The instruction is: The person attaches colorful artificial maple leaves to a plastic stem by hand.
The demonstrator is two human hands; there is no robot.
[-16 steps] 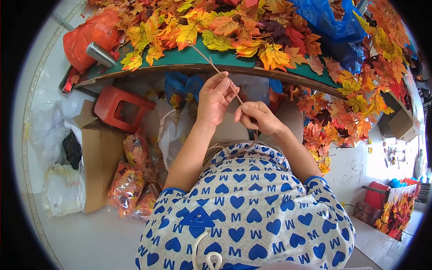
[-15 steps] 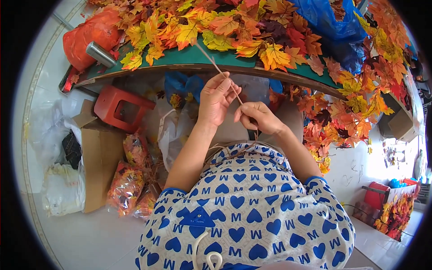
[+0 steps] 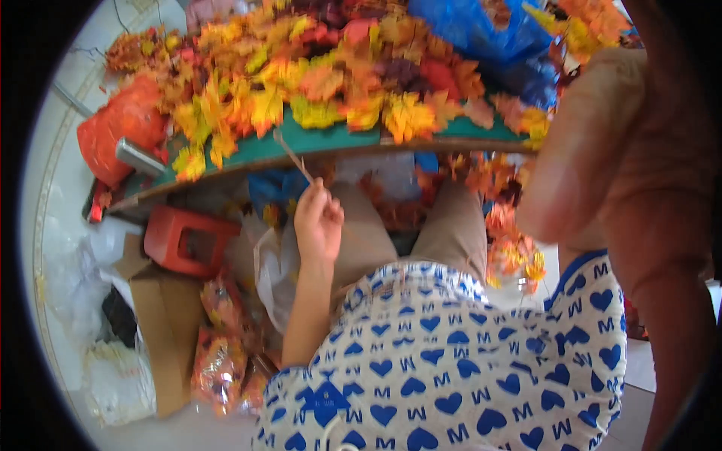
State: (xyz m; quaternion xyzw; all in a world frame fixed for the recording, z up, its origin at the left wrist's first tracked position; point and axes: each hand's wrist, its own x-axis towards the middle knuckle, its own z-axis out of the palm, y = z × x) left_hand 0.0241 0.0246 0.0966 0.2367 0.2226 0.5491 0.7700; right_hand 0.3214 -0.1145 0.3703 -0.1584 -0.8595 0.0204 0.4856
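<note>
My left hand [image 3: 319, 225] is closed on a thin brown stem [image 3: 294, 158], which sticks up and to the left past the front edge of the green-topped table [image 3: 252, 152]. Heaps of orange, yellow and red artificial maple leaves [image 3: 322, 81] cover most of that tabletop. My right hand [image 3: 628, 150] is raised very close to the camera at the right, large and blurred. How its fingers are held, and whether anything is in them, does not show.
A blue plastic bag [image 3: 481, 30] lies among the leaves. At the table's left end are an orange-red bag [image 3: 120, 131] and a metal cylinder [image 3: 140, 156]. Below stand a red stool [image 3: 169, 242], a cardboard box [image 3: 171, 331] and clear bags of leaves [image 3: 218, 368].
My right hand has left the stem and come up close to the camera on the right. The left hand, still gripping the stem, has moved left and lower. The whole view has shifted.
</note>
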